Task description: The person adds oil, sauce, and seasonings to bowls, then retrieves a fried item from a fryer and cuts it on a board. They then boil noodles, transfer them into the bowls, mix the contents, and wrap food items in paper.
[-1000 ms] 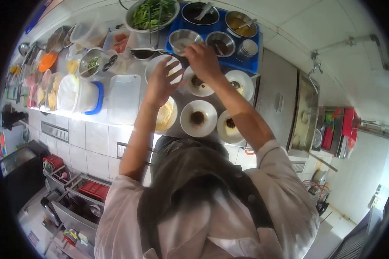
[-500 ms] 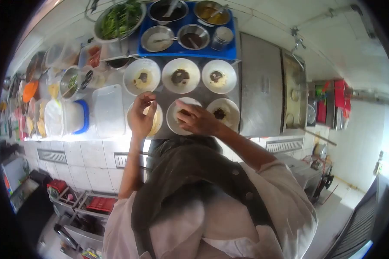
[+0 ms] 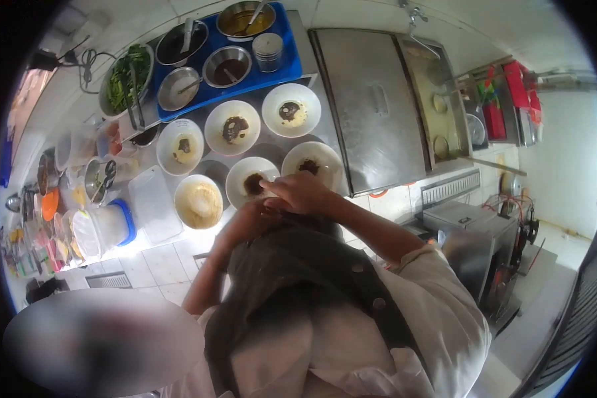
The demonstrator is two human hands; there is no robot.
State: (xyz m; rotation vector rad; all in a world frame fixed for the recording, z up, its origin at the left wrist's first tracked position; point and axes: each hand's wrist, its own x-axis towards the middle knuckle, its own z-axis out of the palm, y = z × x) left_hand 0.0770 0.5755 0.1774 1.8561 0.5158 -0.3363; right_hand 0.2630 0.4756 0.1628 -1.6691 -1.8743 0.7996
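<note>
Two rows of white bowls stand on the steel counter, most with dark sauce inside. My right hand (image 3: 302, 192) is closed, its fingertips over the near edge of the front middle bowl (image 3: 239, 182); whatever it pinches is too small to make out. Against the apron, just below that bowl, my left hand (image 3: 251, 222) has curled fingers partly hidden by my right hand. To its left is the front left bowl (image 3: 199, 201), with pale contents. The front right bowl (image 3: 325, 159) lies behind my right hand.
Behind the bowls, a blue tray (image 3: 295, 56) holds sauce bowls and a metal cup (image 3: 267, 53). A bowl of greens (image 3: 123, 83) with tongs stands at left, near containers and a blue-rimmed tub (image 3: 103, 229). A blurred rounded shape (image 3: 106, 338), possibly a person, fills the lower left.
The view has turned and shifted. My left hand has moved from beside the front left bowl to the apron, next to my right hand. A blurred shape has appeared at lower left.
</note>
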